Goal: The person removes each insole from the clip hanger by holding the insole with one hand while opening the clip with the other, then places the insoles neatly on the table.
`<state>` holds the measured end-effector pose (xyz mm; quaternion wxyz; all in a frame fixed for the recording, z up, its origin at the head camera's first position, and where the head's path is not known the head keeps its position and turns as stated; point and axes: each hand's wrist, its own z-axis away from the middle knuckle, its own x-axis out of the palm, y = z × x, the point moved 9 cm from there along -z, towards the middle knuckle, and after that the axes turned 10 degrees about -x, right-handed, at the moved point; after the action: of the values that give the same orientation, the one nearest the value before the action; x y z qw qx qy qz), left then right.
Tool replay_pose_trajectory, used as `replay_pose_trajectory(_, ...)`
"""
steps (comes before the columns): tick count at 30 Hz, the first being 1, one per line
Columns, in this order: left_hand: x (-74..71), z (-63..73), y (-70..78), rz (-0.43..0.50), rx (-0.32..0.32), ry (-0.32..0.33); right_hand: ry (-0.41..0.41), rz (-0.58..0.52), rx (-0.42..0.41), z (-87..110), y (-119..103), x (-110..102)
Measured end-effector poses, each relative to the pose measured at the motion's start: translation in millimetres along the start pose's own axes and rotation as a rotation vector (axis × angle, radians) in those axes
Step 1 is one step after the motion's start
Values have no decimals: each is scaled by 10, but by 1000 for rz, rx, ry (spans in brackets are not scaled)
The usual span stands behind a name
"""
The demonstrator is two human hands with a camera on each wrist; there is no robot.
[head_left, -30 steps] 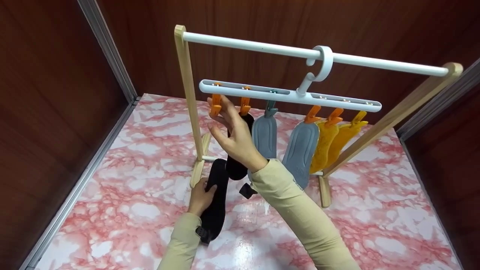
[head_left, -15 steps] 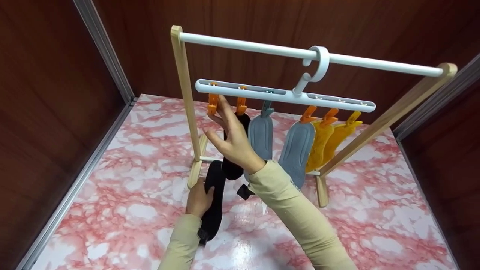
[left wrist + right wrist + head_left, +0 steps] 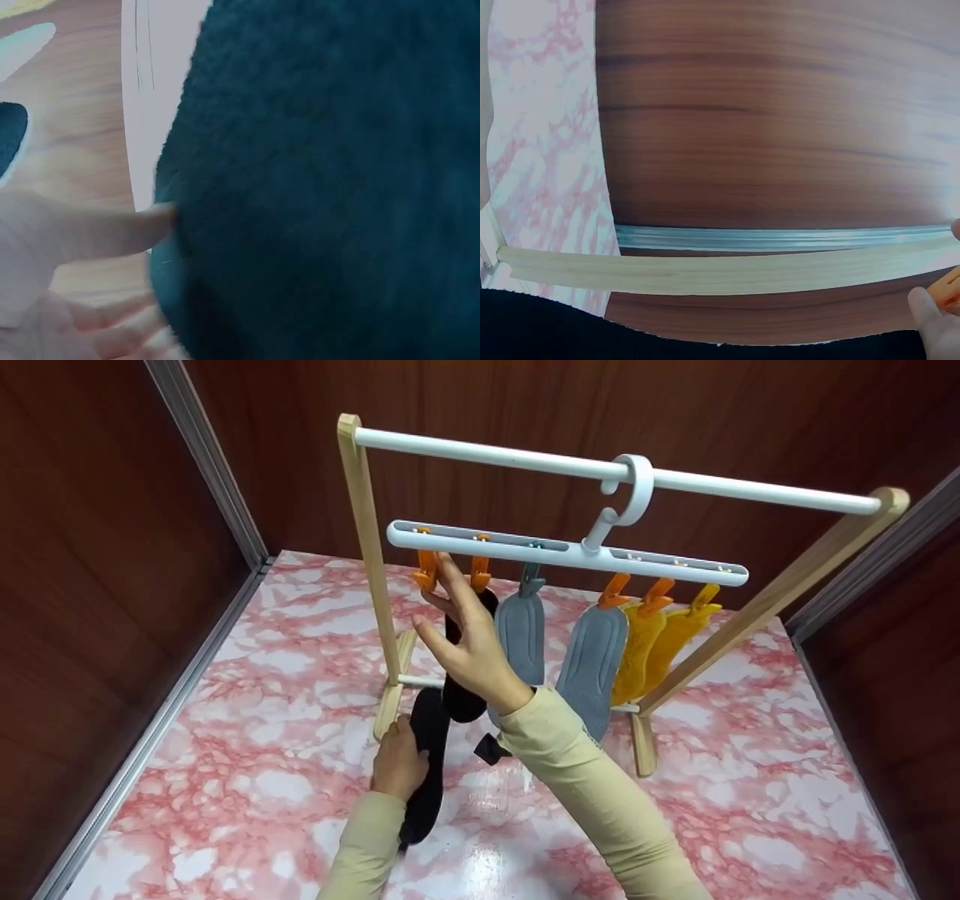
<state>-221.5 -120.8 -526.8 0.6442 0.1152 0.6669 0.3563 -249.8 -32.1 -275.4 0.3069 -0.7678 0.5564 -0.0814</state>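
Note:
My left hand grips a black insole by its left edge, low in front of the rack; in the left wrist view the thumb lies on its dark fuzzy face. My right hand is raised to the leftmost orange clip of a white clip hanger, index finger alongside the clip and thumb spread below it. In the right wrist view, fingertips show around that orange clip. Nothing hangs from this clip. Behind the right hand, a second black insole hangs from another orange clip.
Farther along the hanger, two grey insoles and two yellow insoles hang from clips. The hanger hooks over a white rod between wooden posts. Beneath lies a pink-and-white marbled surface, with dark wood panels around it.
The leftmost orange clip has turned a little on the hanger. My left hand has lowered the black insole slightly. The right hand stays beside the clip.

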Motion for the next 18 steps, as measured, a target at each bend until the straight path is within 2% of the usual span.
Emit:
replay_pose_trajectory(8,-17,86,116,-127,103,26,15,10,-23,5,-32,-30)
replay_pose_trajectory(18,-27,68,104,-165,88,-14,14,13,-27,1,-71,-37)
